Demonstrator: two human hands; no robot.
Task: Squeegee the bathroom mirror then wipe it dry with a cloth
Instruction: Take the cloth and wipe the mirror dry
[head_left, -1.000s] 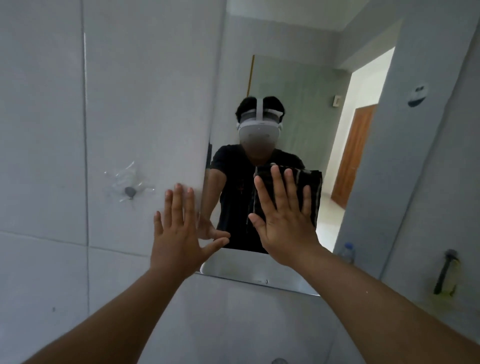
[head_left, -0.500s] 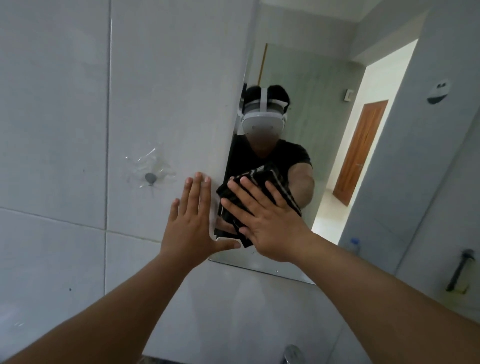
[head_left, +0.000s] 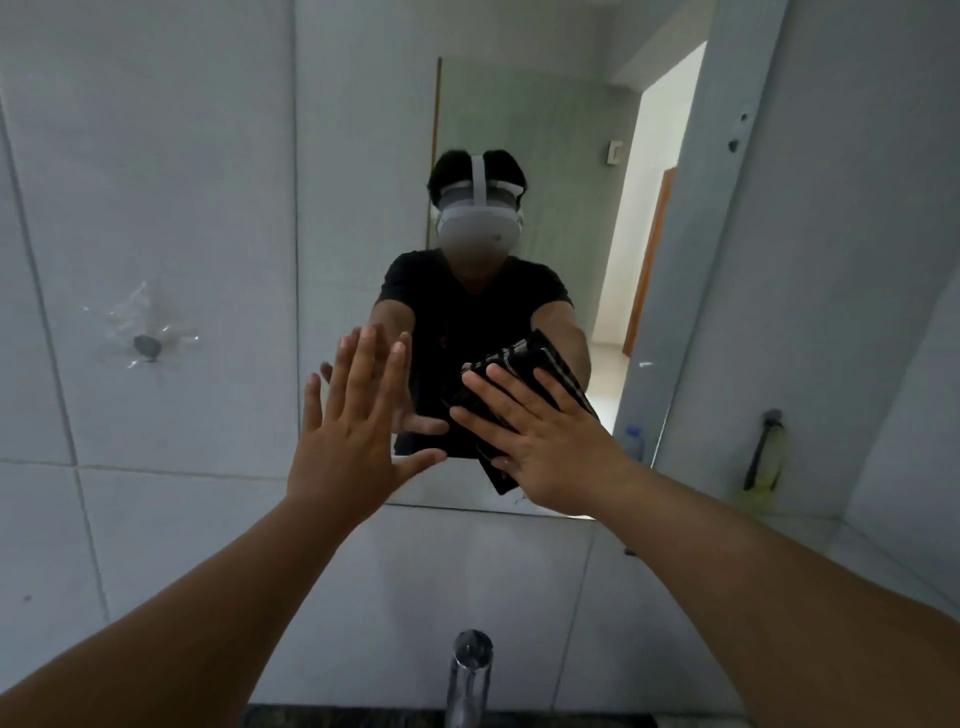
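Note:
The bathroom mirror (head_left: 545, 130) hangs on the tiled wall ahead and reflects me. My right hand (head_left: 545, 447) lies flat with fingers spread, pressing a dark striped cloth (head_left: 535, 364) against the lower part of the glass. My left hand (head_left: 353, 431) is open, palm flat on the mirror near its lower left corner, fingers pointing up. The squeegee (head_left: 761, 452), black-handled with a yellowish head, leans in the corner on the ledge at the right, away from both hands.
A chrome tap (head_left: 467, 675) rises at the bottom centre over a dark basin edge. A clear adhesive hook (head_left: 145, 343) is stuck on the left wall tile. A small plastic bottle (head_left: 634, 441) shows in the mirror's lower right. The side wall closes in on the right.
My right hand has slid the cloth rightward from the mirror's left edge toward the lower middle. My left hand has shifted from the tile onto the glass. The view has turned to face the mirror squarely.

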